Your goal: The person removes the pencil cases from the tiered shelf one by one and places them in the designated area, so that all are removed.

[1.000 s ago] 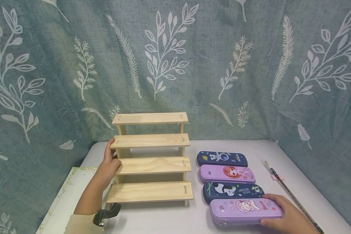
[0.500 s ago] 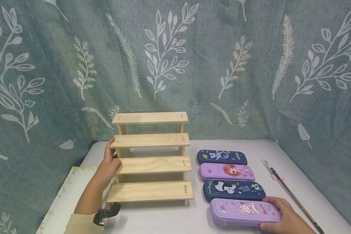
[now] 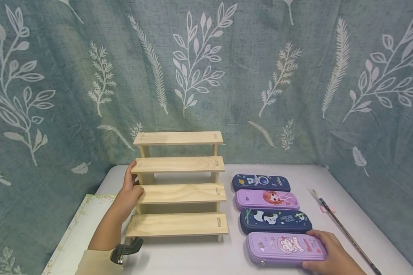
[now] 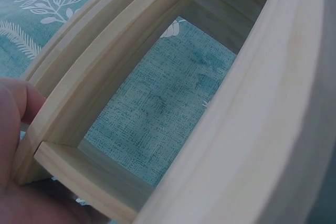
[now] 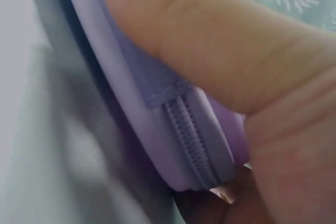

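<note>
A stepped wooden rack (image 3: 179, 225) with several shelf boards stands left of centre. My left hand (image 3: 129, 194) grips its left side at the middle boards; in the left wrist view the fingers (image 4: 10, 108) wrap the wooden edge. At the front right, my right hand (image 3: 334, 254) holds the right end of a light purple pencil case (image 3: 268, 248) with a rabbit print. Its thumb (image 5: 220, 40) lies along the zipped side in the right wrist view. Just behind it lies a navy pencil case (image 3: 278, 225) with a panda.
Farther back in the same row are a pinkish-purple pencil case (image 3: 252, 200) with a girl print and a navy space-themed one (image 3: 273, 186). A long paintbrush (image 3: 345, 231) lies at the right on a small pink piece. Bordered paper (image 3: 86, 214) lies at the left.
The rabbit pencil case has shifted slightly left with my right hand. The three cases behind it have slid a little toward the back. My left hand stays on the rack.
</note>
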